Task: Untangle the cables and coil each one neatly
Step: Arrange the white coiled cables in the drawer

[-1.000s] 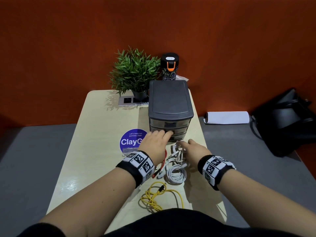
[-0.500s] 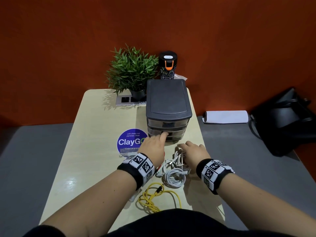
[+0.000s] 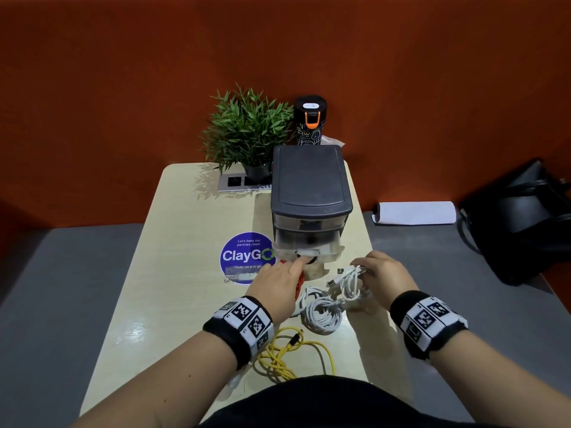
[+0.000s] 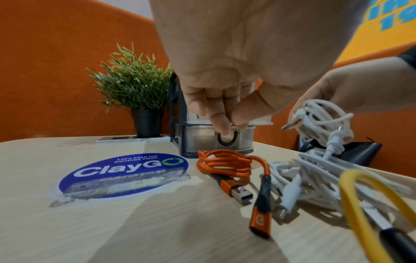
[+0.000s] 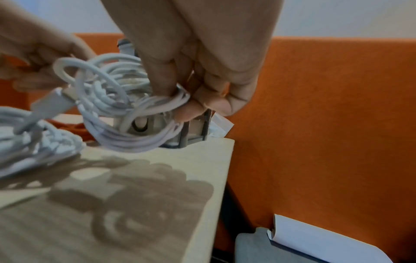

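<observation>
My left hand (image 3: 293, 267) (image 4: 223, 117) hooks a finger into the handle of the bottom drawer (image 3: 309, 242) (image 4: 198, 135) of a grey drawer unit (image 3: 309, 180); the drawer stands pulled out. To its right, my right hand (image 3: 380, 273) (image 5: 191, 89) grips a coiled white cable (image 3: 352, 282) (image 5: 126, 110) (image 4: 324, 121), lifted off the table. A second white coil (image 3: 321, 313) (image 4: 310, 178) lies on the table below it. A bundled orange cable (image 4: 225, 163) (image 3: 299, 282) lies mostly under my left hand. A loose yellow cable (image 3: 287, 353) (image 4: 360, 195) lies nearest me.
Behind the drawer unit stand a potted plant (image 3: 247, 134) and a black bottle (image 3: 310, 122). A socket plate (image 3: 238, 182) and a blue ClayGo sticker (image 3: 244, 257) sit on the beige table (image 3: 173, 273). Right of it lie a white paper roll (image 3: 414, 213) and a black bag (image 3: 525, 217).
The bottom drawer has slid out toward me under my left hand's pull. My right hand has lifted the white coil off the table.
</observation>
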The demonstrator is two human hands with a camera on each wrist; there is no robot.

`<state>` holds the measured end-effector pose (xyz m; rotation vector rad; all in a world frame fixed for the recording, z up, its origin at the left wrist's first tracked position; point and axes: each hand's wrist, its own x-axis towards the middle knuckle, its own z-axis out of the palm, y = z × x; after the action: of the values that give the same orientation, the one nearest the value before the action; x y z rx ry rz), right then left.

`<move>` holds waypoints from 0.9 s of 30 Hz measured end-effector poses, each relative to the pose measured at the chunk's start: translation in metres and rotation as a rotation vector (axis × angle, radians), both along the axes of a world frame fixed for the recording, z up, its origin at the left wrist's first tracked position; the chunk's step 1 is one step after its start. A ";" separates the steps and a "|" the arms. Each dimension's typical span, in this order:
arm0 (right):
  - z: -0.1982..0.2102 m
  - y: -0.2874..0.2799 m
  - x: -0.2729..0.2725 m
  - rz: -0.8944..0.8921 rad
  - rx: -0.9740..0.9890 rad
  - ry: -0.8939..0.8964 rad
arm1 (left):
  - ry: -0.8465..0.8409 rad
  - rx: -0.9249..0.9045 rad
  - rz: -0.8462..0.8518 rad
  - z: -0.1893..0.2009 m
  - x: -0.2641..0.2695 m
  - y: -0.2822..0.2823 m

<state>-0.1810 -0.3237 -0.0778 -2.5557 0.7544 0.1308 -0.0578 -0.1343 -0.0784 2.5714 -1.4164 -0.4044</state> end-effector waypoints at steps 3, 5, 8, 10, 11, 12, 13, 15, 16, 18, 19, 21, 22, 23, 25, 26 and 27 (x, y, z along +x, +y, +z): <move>0.015 0.006 -0.009 -0.067 0.024 -0.167 | 0.013 -0.004 -0.008 0.004 -0.002 0.004; 0.028 0.011 -0.009 -0.103 0.042 -0.248 | 0.018 -0.030 -0.017 0.006 -0.006 0.006; 0.045 0.020 -0.002 -0.126 0.076 -0.335 | 0.007 -0.021 -0.049 0.006 -0.016 0.012; 0.053 0.026 0.006 -0.129 0.098 -0.331 | 0.017 0.003 -0.061 0.005 -0.023 0.017; 0.057 0.029 0.011 -0.129 0.107 -0.313 | 0.020 0.017 -0.070 0.005 -0.026 0.020; 0.060 0.031 0.015 -0.130 0.114 -0.287 | 0.024 0.031 -0.080 0.005 -0.028 0.022; 0.063 0.034 0.019 -0.130 0.115 -0.261 | 0.025 0.042 -0.092 0.005 -0.030 0.024; 0.066 0.039 0.027 -0.126 0.117 -0.221 | 0.021 0.048 -0.116 0.007 -0.033 0.028; 0.067 0.041 0.030 -0.126 0.117 -0.202 | 0.017 0.038 -0.136 0.009 -0.034 0.030; 0.067 0.043 0.036 -0.133 0.127 -0.162 | 0.042 0.032 -0.170 0.011 -0.035 0.035; 0.066 0.044 0.039 -0.140 0.144 -0.143 | 0.068 0.037 -0.178 0.013 -0.035 0.036; 0.063 0.044 0.043 -0.153 0.186 -0.120 | 0.100 0.038 -0.215 0.018 -0.031 0.038; 0.061 0.044 0.044 -0.159 0.205 -0.118 | 0.102 0.019 -0.232 0.022 -0.028 0.039; 0.060 0.044 0.045 -0.167 0.222 -0.122 | 0.098 -0.026 -0.229 0.028 -0.024 0.039; 0.059 0.044 0.045 -0.180 0.248 -0.136 | 0.117 -0.163 -0.119 0.042 -0.016 0.039; 0.060 0.045 0.045 -0.183 0.257 -0.144 | 0.158 -0.233 -0.015 0.048 -0.011 0.038; 0.061 0.045 0.045 -0.186 0.266 -0.155 | 0.210 -0.305 0.095 0.054 -0.007 0.035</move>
<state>-0.1356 -0.2783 -0.0168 -2.2047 0.8482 -0.0260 -0.0650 -0.0991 -0.0246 2.2673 -1.1777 -0.3962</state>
